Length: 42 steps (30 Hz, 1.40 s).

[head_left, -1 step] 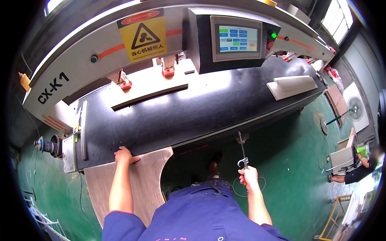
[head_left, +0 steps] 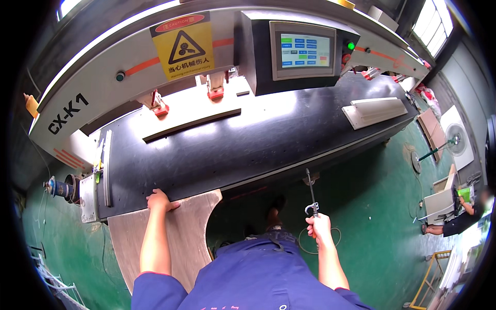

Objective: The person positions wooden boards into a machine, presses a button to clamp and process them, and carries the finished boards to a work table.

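Note:
My left hand (head_left: 159,200) rests at the near edge of the black machine table (head_left: 206,160), thumb stretched out to the side. Its fingers look loosely spread with nothing held. Beneath that forearm is a wood-grain board (head_left: 188,227) with a curved cutout on its right side, set against the table's front. My right hand (head_left: 320,226) is closed around the handle of an air blow gun (head_left: 312,199), whose long thin nozzle points up toward the table's front edge. A thin hose (head_left: 339,238) loops near this hand.
Above the table spans a white machine beam with a lit touch screen (head_left: 308,50). Red-footed clamps (head_left: 216,93) hang over a dark bar (head_left: 192,125). Pale panels (head_left: 375,112) lie on the table's right. A standing fan (head_left: 454,140) and another person (head_left: 467,214) are far right.

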Tool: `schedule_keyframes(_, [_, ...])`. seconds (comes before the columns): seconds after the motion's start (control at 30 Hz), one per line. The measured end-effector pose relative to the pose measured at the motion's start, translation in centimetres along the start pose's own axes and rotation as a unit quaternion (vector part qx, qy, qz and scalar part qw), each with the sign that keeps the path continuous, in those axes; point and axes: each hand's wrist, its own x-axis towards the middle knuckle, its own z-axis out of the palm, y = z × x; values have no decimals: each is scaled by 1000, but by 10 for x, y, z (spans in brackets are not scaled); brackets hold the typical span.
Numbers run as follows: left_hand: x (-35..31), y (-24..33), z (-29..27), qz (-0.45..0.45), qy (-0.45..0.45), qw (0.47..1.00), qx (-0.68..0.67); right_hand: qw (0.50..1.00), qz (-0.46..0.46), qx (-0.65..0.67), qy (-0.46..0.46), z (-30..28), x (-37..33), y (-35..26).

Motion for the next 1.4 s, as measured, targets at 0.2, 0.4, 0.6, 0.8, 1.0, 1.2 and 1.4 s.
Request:
schedule_keyframes(0.2, [1,-4,2,7,5,1000,-2,997,5,66,34,-20,25,-8])
schedule_keyframes(0.4, [10,-3,5,16,12,1000,8,1000,-2,5,8,-4,11,-15])
schedule_keyframes(0.6, [-9,-11,-2,5,11,999,33,970,-52,-191,-141,76,-32,10])
schedule_keyframes(0.8, [1,-2,7,2,10,1000,-16,977,-72,-157,-122,67,-25,-6])
schedule_keyframes(1.0, [0,-5,4,-17,3,1000,-20,963,-115,-199,-144,84,-37,-21])
schedule_keyframes(1.2, [6,-8,9,-9,12,999,-36,946,-110,-236,-193,98,-43,-13])
schedule_keyframes(1.4, [1,-6,6,-18,10,999,-34,962,-102,-206,-149,86,-34,-25])
